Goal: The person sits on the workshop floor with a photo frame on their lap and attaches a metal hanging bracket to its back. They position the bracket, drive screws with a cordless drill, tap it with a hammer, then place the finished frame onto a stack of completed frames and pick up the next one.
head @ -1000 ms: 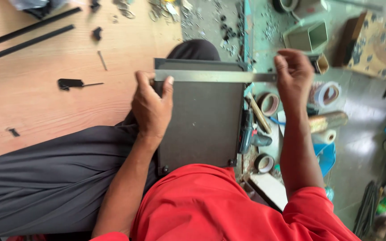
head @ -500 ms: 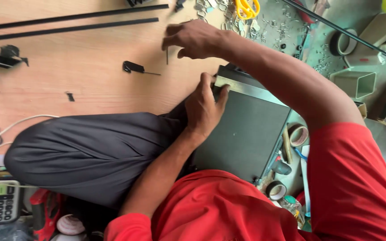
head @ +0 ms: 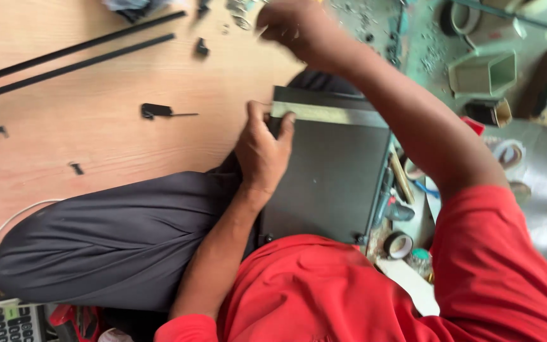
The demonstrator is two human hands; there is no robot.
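Head view: a seated person in a red shirt steadies a dark panel (head: 337, 183) on their lap over a wooden bench (head: 96, 139).

Largest is the bench, pale wood, carrying two long black rods (head: 71, 57) lying side by side at its far left and a small black clip (head: 156, 111) nearer the knee. The dark panel rests flat on the grey-trousered leg, its far edge crossed by a grey metal strip (head: 330, 114). The left hand (head: 264, 152) grips the panel's left edge at the strip's end, fingers curled closed over it. The right hand (head: 292, 25) reaches out over the bench's far edge, blurred; whether it holds anything cannot be told. Tape rolls (head: 399, 244) lie just right of the panel.
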